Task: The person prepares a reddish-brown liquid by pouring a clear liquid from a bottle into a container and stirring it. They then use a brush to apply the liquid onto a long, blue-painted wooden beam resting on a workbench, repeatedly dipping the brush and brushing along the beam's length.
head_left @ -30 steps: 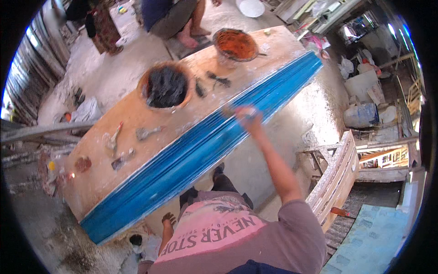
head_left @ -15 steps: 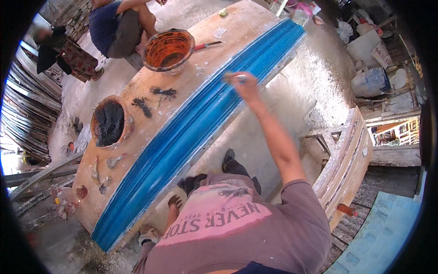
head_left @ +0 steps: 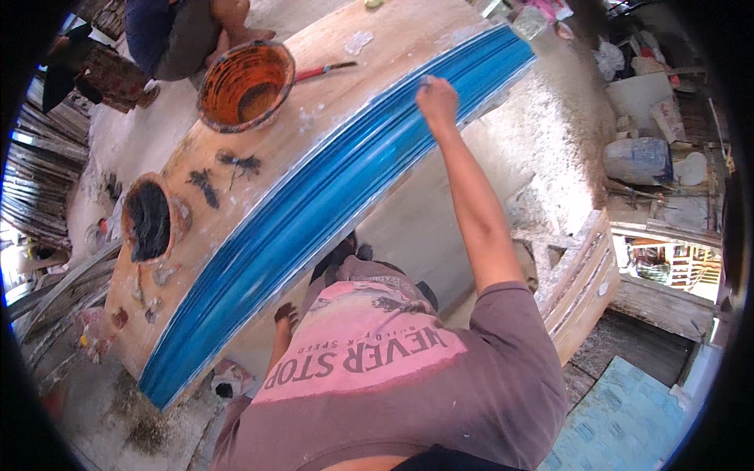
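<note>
A long, curved blue mould-like piece point(head_left: 314, 224) with lengthwise grooves lies diagonally across a wooden table. Over its far right part is my right hand point(head_left: 437, 102), closed around a small paintbrush that the fingers mostly hide. My left hand point(head_left: 286, 315) hangs low beside my body, near the front edge of the blue piece, its fingers apart and holding nothing. Beyond the blue piece stands an orange-lined bucket point(head_left: 263, 104), with a red-handled brush point(head_left: 314, 72) lying against it. A bowl of dark paste point(head_left: 149, 220) sits farther left.
Two bundles of dark fibre or wire point(head_left: 239, 163) lie on the wooden tabletop point(head_left: 314, 125). A person point(head_left: 177, 39) crouches at the far left. To the right are a stack of wooden boards point(head_left: 577, 294), a blue drum point(head_left: 638, 161) and a light-blue sheet point(head_left: 616, 420).
My right hand has moved farther along the blue piece, with the wrist turned so the brush is less visible. The whole view has shifted, bringing the table items farther left and up.
</note>
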The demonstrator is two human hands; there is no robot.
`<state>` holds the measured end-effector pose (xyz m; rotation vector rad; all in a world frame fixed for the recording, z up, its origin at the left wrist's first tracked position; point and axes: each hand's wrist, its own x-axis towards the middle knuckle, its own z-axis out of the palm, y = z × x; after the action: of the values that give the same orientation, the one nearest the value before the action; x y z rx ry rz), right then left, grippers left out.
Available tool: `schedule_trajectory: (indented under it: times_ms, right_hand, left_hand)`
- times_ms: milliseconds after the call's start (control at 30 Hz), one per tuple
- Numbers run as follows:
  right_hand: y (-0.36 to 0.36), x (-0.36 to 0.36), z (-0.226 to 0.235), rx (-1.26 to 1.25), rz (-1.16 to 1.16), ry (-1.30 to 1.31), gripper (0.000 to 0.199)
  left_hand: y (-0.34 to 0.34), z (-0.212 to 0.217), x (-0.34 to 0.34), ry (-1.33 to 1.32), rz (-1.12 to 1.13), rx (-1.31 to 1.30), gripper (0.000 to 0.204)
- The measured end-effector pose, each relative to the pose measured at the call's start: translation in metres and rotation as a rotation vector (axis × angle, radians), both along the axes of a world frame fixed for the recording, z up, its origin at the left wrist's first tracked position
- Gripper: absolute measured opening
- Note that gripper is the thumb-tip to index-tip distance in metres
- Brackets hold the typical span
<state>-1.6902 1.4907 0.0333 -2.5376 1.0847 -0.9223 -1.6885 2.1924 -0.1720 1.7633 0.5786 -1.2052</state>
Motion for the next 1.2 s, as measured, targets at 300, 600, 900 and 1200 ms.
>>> schedule_trajectory:
  times_ms: [300,600,900,1200]
  right_hand:
    - [0.137,0.052,-0.022,0.749,0.527,-0.22,0.015]
    - [-0.214,-0.014,0.011,0.182,0.156,-0.082,0.015]
    - [-0.164,-0.056,-0.026,0.573,0.422,0.072,0.026]
    - [-0.38,-0.065,0.022,0.558,0.459,-0.033,0.022]
  left_hand:
    - [-0.109,-0.001,0.004,0.01,0.167,-0.024,0.039]
    - [-0.188,0.015,-0.031,-0.054,0.311,0.035,0.041]
    - [-0.341,0.057,-0.18,-0.003,0.235,0.109,0.039]
    - [-0.408,0.066,-0.264,-0.017,0.221,0.092,0.038]
